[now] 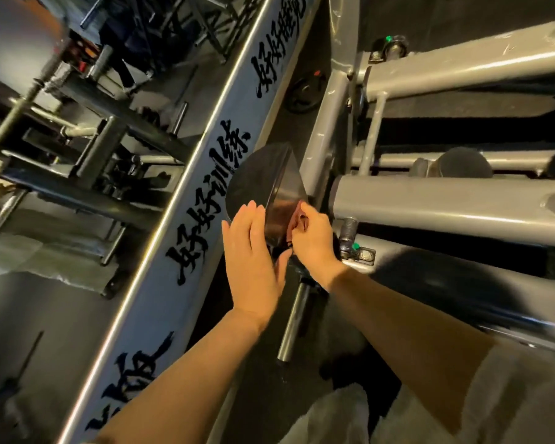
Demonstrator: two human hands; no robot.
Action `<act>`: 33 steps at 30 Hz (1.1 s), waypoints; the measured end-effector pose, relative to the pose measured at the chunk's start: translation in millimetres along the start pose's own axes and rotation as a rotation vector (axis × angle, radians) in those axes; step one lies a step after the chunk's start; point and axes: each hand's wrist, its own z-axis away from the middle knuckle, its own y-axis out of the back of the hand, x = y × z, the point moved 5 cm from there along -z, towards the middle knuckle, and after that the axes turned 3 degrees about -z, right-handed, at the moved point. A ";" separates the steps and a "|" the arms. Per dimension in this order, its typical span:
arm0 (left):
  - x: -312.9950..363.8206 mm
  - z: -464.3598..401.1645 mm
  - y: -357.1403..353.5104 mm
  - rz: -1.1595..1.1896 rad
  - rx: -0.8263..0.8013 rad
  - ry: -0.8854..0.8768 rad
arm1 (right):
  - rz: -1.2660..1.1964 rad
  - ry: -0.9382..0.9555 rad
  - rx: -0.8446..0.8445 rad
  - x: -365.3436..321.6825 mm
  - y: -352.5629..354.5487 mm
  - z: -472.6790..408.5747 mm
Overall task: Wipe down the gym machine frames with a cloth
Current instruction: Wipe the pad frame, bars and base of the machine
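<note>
A black padded block (263, 177) of the gym machine juts out at mid-frame, beside grey steel frame tubes (446, 206). My left hand (253, 261) lies flat with straight fingers against the pad's left face. My right hand (314, 241) grips a reddish cloth (297, 219), bunched against the pad's lower right side. Most of the cloth is hidden inside my fist.
A long grey banner panel with black calligraphy (205, 200) runs diagonally on the left. A short steel peg (293, 325) sticks out below my hands. A bolt and bracket (362, 253) sit right of my right hand. Dark machines and a weight plate (303, 92) lie beyond.
</note>
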 end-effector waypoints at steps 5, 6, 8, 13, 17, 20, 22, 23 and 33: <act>1.2 0.7 -7.9 0.003 0.030 0.041 | -0.105 0.226 0.106 -18.2 8.4 2.2; 2.0 1.7 -9.6 0.008 0.035 0.047 | -0.090 0.199 0.103 -7.7 4.8 -4.4; 3.0 2.4 -12.3 0.009 0.039 0.042 | -0.037 0.027 0.017 24.2 -3.4 -13.1; -0.9 1.1 -18.4 -0.003 0.045 0.011 | -0.040 -0.044 -0.053 46.5 -5.5 5.1; 0.5 -1.8 -21.9 0.001 0.080 0.022 | -0.099 0.076 0.077 36.3 -1.9 -11.6; -0.2 -2.6 -23.5 0.006 0.090 0.025 | -0.064 -0.133 -0.047 65.1 -11.5 -29.2; -1.4 -1.8 -24.3 0.004 0.086 0.035 | -0.038 -0.223 -0.112 75.1 -12.6 -26.9; -1.3 -1.4 -24.1 0.002 0.083 0.039 | -0.048 -0.183 -0.094 71.9 -10.0 -25.4; 17.9 32.7 5.1 -0.140 -0.056 -0.055 | -0.194 0.305 0.029 -7.4 13.7 20.6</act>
